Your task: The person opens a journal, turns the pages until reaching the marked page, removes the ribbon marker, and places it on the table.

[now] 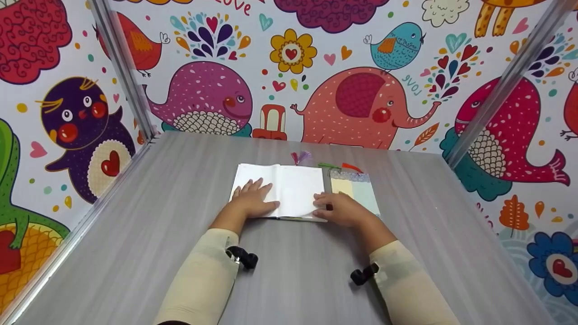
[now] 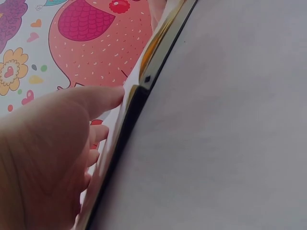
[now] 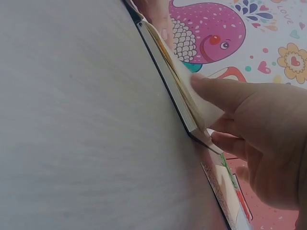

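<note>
An open notebook (image 1: 300, 189) with blank white pages lies on the grey table. My left hand (image 1: 252, 198) rests on its left page with fingers spread, the thumb near the centre fold. At the lower right corner, my right hand (image 1: 345, 209) pinches the edge of the right page (image 3: 211, 108), thumb on top and fingers at the side and below. In the right wrist view, that page's corner stands slightly off the stack beneath. The notebook's dark cover edge (image 2: 125, 132) shows in the left wrist view.
Right of the notebook lies a pale yellow and green booklet (image 1: 365, 194) with a glittery top strip, partly behind my right hand. Green (image 1: 328, 165) and red ribbons (image 1: 352, 168) lie at its top. Pink and purple tassels (image 1: 301, 158) stick out above the notebook. Patterned walls (image 1: 216, 97) border the table.
</note>
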Action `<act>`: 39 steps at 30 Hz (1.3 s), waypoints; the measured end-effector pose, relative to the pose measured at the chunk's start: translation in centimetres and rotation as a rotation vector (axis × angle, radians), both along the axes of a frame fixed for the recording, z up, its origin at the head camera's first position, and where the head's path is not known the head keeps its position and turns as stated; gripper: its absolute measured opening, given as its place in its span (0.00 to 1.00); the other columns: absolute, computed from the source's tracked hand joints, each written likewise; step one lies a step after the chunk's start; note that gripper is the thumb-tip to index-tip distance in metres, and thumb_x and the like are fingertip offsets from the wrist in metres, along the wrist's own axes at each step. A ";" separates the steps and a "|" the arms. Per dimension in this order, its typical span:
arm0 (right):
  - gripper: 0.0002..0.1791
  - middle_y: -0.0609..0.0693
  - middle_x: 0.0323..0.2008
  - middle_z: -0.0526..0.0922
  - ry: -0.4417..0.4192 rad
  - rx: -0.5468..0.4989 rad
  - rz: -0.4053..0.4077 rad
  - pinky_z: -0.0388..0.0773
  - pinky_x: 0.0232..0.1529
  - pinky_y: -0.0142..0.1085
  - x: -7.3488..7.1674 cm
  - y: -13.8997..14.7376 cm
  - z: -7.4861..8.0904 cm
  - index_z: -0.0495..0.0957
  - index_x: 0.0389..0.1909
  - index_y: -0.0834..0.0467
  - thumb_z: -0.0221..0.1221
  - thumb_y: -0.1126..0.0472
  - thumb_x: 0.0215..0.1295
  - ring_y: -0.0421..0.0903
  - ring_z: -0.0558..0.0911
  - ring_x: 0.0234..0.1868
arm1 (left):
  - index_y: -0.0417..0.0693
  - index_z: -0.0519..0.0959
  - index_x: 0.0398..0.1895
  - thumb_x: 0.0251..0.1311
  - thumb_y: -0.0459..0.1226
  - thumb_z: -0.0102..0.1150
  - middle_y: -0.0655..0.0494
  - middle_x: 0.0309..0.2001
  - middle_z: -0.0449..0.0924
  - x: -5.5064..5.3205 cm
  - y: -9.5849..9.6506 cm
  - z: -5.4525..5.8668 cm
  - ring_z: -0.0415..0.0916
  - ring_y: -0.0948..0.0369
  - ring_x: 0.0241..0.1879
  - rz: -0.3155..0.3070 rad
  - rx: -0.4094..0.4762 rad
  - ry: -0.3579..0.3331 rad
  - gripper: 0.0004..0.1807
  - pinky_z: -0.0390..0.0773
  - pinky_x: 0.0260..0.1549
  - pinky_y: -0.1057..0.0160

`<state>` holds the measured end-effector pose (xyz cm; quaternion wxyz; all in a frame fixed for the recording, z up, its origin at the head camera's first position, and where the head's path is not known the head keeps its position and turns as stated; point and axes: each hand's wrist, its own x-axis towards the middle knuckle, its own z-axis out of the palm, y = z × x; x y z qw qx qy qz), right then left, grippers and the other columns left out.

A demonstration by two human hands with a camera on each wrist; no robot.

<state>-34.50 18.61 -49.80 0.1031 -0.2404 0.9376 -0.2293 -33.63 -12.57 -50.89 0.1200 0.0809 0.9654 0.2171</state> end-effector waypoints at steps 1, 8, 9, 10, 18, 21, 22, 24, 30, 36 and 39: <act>0.23 0.45 0.73 0.80 0.003 -0.023 -0.017 0.68 0.81 0.52 0.0 -0.1 0.0 0.86 0.65 0.46 0.68 0.45 0.73 0.48 0.77 0.76 | 0.60 0.57 0.87 0.70 0.67 0.49 0.50 0.90 0.43 0.0 0.0 0.0 0.36 0.43 0.89 -0.002 -0.002 0.006 0.47 0.36 0.85 0.33; 0.09 0.49 0.25 0.83 0.041 -0.116 -0.128 0.78 0.31 0.38 -0.1 -0.5 -0.2 0.86 0.36 0.48 0.65 0.50 0.76 0.44 0.79 0.28 | 0.57 0.57 0.87 0.63 0.75 0.51 0.48 0.89 0.44 0.1 0.2 0.1 0.36 0.41 0.89 -0.007 0.008 0.022 0.55 0.36 0.84 0.31; 0.10 0.48 0.25 0.81 0.047 -0.117 -0.140 0.76 0.30 0.37 -0.1 -0.6 -0.2 0.84 0.34 0.48 0.65 0.50 0.77 0.44 0.78 0.27 | 0.57 0.57 0.87 0.62 0.76 0.51 0.48 0.89 0.44 0.0 0.3 0.1 0.36 0.41 0.89 -0.005 0.007 0.025 0.57 0.36 0.84 0.31; 0.11 0.47 0.24 0.80 0.053 -0.121 -0.148 0.75 0.29 0.36 0.0 -0.7 -0.2 0.83 0.33 0.49 0.64 0.50 0.77 0.43 0.78 0.27 | 0.57 0.57 0.87 0.60 0.78 0.51 0.47 0.89 0.44 0.1 0.4 0.1 0.36 0.41 0.89 -0.004 0.006 0.028 0.58 0.35 0.84 0.32; 0.12 0.49 0.31 0.79 0.152 -0.129 -0.204 0.74 0.36 0.39 0.2 -1.2 0.0 0.81 0.35 0.51 0.62 0.50 0.78 0.45 0.77 0.33 | 0.51 0.56 0.87 0.45 0.83 0.60 0.40 0.89 0.42 0.3 1.0 0.4 0.36 0.40 0.89 -0.018 -0.001 0.043 0.71 0.37 0.85 0.32; 0.12 0.50 0.34 0.81 0.192 -0.132 -0.219 0.76 0.41 0.42 0.3 -1.5 0.0 0.82 0.37 0.53 0.62 0.50 0.78 0.46 0.77 0.36 | 0.49 0.56 0.87 0.43 0.82 0.62 0.38 0.88 0.43 0.4 1.1 0.3 0.37 0.39 0.88 -0.021 -0.007 0.051 0.74 0.38 0.85 0.33; 0.12 0.50 0.35 0.82 0.199 -0.135 -0.223 0.76 0.43 0.43 0.3 -1.5 0.1 0.82 0.38 0.53 0.62 0.50 0.78 0.47 0.77 0.37 | 0.49 0.56 0.87 0.42 0.82 0.63 0.38 0.88 0.42 0.4 1.2 0.3 0.37 0.39 0.88 -0.021 -0.008 0.052 0.74 0.39 0.85 0.33; 0.12 0.50 0.36 0.83 0.202 -0.138 -0.229 0.77 0.45 0.45 0.4 -1.7 0.1 0.82 0.40 0.53 0.62 0.49 0.79 0.47 0.78 0.39 | 0.48 0.55 0.87 0.42 0.83 0.63 0.37 0.88 0.42 0.5 1.3 0.3 0.37 0.39 0.88 -0.021 -0.007 0.053 0.75 0.39 0.85 0.34; 0.13 0.51 0.45 0.88 0.192 -0.145 -0.254 0.84 0.58 0.50 0.7 -2.0 0.5 0.85 0.50 0.53 0.62 0.49 0.78 0.50 0.84 0.49 | 0.46 0.54 0.87 0.41 0.83 0.63 0.36 0.88 0.41 0.7 1.7 0.3 0.38 0.38 0.88 -0.007 -0.011 0.057 0.77 0.39 0.85 0.35; 0.13 0.50 0.51 0.89 0.198 -0.170 -0.274 0.83 0.64 0.52 0.9 -2.4 0.8 0.85 0.51 0.50 0.64 0.47 0.77 0.50 0.86 0.57 | 0.48 0.55 0.87 0.43 0.82 0.62 0.37 0.88 0.41 0.6 1.7 0.3 0.38 0.39 0.88 0.003 -0.014 0.052 0.74 0.36 0.85 0.34; 0.12 0.50 0.54 0.89 0.223 -0.200 -0.264 0.81 0.68 0.53 0.9 -2.5 0.9 0.85 0.50 0.49 0.63 0.47 0.77 0.51 0.85 0.62 | 0.47 0.55 0.87 0.44 0.81 0.62 0.37 0.88 0.42 0.6 1.7 0.4 0.37 0.39 0.88 0.006 -0.010 0.047 0.73 0.35 0.85 0.34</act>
